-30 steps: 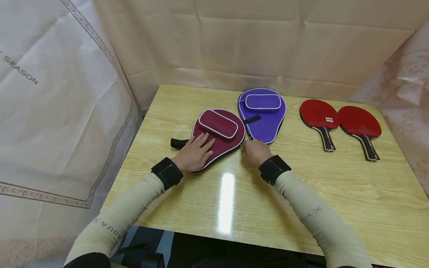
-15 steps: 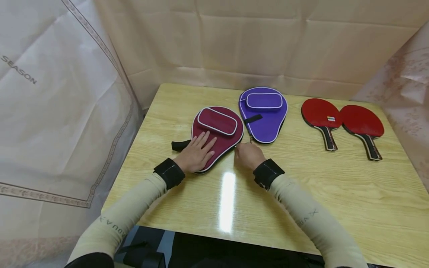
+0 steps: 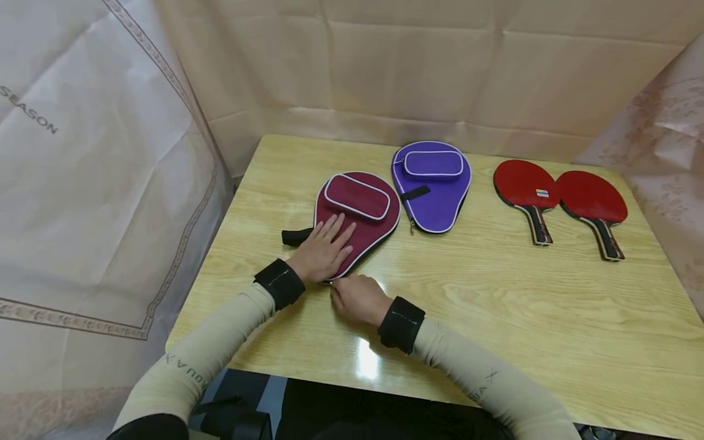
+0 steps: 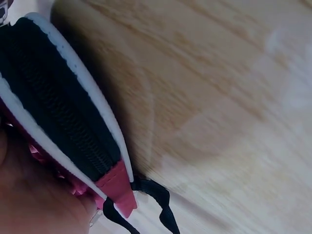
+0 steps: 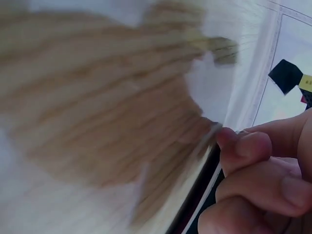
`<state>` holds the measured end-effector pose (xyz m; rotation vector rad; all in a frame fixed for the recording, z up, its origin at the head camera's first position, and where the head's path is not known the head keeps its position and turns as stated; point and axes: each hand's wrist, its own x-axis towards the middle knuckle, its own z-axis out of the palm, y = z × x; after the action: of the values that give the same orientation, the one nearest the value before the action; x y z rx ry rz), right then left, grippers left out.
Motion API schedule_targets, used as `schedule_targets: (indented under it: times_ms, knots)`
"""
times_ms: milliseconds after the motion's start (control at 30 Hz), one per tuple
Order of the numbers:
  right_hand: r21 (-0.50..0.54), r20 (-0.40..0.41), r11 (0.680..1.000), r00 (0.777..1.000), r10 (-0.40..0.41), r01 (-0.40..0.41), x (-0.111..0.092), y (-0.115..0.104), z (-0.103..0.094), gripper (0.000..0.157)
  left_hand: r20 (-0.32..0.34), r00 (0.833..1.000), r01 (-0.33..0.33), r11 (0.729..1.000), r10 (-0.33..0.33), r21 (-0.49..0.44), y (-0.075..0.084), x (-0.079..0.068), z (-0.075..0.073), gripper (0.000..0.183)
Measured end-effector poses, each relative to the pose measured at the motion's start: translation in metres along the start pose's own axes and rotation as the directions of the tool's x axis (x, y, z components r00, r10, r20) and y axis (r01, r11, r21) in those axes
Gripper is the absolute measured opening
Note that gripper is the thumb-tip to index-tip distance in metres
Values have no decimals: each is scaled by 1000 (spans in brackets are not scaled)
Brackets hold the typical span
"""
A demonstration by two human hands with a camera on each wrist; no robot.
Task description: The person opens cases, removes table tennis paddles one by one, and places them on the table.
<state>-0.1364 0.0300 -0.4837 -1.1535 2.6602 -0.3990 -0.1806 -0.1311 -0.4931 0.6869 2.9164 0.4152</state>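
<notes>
Cream sleeves (image 3: 211, 339) and black wristbands (image 3: 401, 324) lie nearest, behind the hands. The right hand (image 3: 361, 299), fingers curled, pinches what appears to be the metal zip pull (image 4: 4, 10) at the narrow end of a maroon case (image 3: 371, 232). The left hand (image 3: 323, 252), spread flat and gripping nothing, presses on this case, probably to keep it from sliding. The case is smooth fabric, teardrop-shaped, with white piping, a raised pocket (image 3: 357, 197) beyond the left fingertips and fine dark zip teeth (image 4: 68, 117) along its edge. Beyond both hands, a purple case (image 3: 437, 205) of like shape lies apart from the left palm. Far to the right hand's right, two bats, one (image 3: 522, 182) just beside the other (image 3: 591, 195), show red rubber, their handles towards the person, perhaps for easy reach; creased beige cloth (image 3: 396, 73) hangs behind
</notes>
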Motion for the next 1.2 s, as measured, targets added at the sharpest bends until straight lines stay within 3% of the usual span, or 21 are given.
schedule_targets:
  times_ms: [233,433,667,833,1000,1200]
  knots:
    - [39,-21,999,999,28,-28,-11,9,-2,20,0,1000,19,1000,-19,-21,9,3,-2,56]
    - [76,8,992,995,102,-102,-34,27,-12,22,21,1000,-23,1000,24,-18,20,6,-3,56]
    - [104,83,966,970,230,-238,-59,55,-28,26,39,998,-45,999,45,1,28,10,-1,57]
    - [40,39,952,953,301,-302,-69,68,-37,33,28,998,-53,998,52,23,34,12,2,58]
    - [-16,-70,963,961,268,-270,-76,63,-30,36,22,999,-50,997,49,51,38,14,6,58]
    - [-50,-125,982,977,175,-182,-69,31,-10,33,17,999,-49,993,48,108,38,13,7,58]
